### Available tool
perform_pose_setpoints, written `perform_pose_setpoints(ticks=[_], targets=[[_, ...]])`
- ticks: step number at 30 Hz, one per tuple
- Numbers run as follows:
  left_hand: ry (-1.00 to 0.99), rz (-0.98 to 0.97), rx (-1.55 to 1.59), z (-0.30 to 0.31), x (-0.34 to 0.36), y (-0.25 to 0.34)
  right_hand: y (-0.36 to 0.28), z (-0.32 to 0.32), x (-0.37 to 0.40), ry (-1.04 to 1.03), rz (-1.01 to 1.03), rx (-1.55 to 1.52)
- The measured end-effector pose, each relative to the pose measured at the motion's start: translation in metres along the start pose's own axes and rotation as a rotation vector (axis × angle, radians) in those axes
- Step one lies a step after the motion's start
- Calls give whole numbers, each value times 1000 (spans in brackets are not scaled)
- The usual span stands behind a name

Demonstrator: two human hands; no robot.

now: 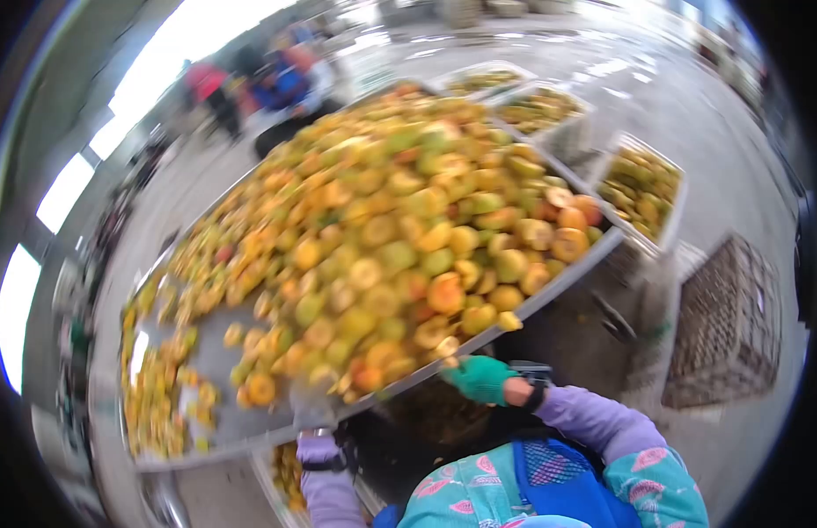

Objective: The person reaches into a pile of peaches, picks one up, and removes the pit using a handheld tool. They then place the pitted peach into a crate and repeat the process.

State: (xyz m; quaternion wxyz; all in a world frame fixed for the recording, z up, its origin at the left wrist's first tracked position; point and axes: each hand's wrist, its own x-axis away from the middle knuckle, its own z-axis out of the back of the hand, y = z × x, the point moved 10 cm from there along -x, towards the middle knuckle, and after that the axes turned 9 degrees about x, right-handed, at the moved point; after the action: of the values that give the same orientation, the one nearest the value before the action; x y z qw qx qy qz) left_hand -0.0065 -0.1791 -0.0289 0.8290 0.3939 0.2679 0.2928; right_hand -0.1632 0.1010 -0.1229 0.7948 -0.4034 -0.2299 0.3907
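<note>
A metal table (281, 437) bears a large heap of yellow and orange fruit (382, 229), some of it cut open. My right hand (480, 379), in a green glove, is at the table's near edge, its fingers closed around a small orange piece of fruit (448, 348). My left hand (313, 407) is a pale blur at the near edge beside the fruit, below a purple sleeve cuff; its fingers are smeared by motion. Whether it holds anything cannot be made out.
Three white crates (677, 216) of fruit line the table's far right side. A brown plastic crate (723, 326) stands at the right. Under the table's near edge is another crate with fruit (288, 475). People (289, 84) are at the far left end.
</note>
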Motion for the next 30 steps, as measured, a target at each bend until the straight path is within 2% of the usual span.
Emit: perform_pose_setpoints(ticks=[1, 2, 4, 6, 7, 9, 10, 12, 15, 16, 19, 20, 21, 22, 25, 29, 30], targets=[[268, 299, 381, 21, 8, -29, -51, 47, 13, 87, -1, 186], [185, 174, 417, 31, 6, -56, -63, 53, 14, 113, -64, 215], [134, 160, 792, 49, 24, -51, -84, 55, 22, 126, -131, 200], [85, 351, 1388, 29, 28, 9, -101, 35, 20, 114, 162, 321], [0, 442, 1628, 14, 36, 20, -110, 24, 21, 118, 307, 377], [41, 354, 1503, 4, 41, 35, -181, 22, 26, 147, 643, 542], [54, 300, 1335, 3, 46, 44, -187, 20, 8, -50, 378, 107], [53, 175, 993, -1, 52, 60, -194, -7, 3, -84, 410, 194], [35, -4, 575, -5, 54, 80, -187, -21, -5, -43, 252, 175], [27, -44, 520, -7, 55, 85, -196, -15, -3, 22, 313, 139], [39, -183, 354, -7, 63, 108, -198, -17, -3, 85, 403, 290], [53, -291, 196, -6, 64, 119, -195, -13, -5, 131, 351, 285], [67, -402, 38, -7, 68, 132, -194, -14, -5, 146, 387, 313], [154, -332, 105, -3, 68, 136, -193, -17, -4, 160, 425, 342], [226, -507, -64, -5, 75, 148, -185, -13, -5, 116, 302, 223], [258, -180, 561, -15, 67, 110, -174, -20, -4, -29, 76, 82], [280, -108, 740, -19, 66, 102, -173, -21, -3, -8, 80, 68]])
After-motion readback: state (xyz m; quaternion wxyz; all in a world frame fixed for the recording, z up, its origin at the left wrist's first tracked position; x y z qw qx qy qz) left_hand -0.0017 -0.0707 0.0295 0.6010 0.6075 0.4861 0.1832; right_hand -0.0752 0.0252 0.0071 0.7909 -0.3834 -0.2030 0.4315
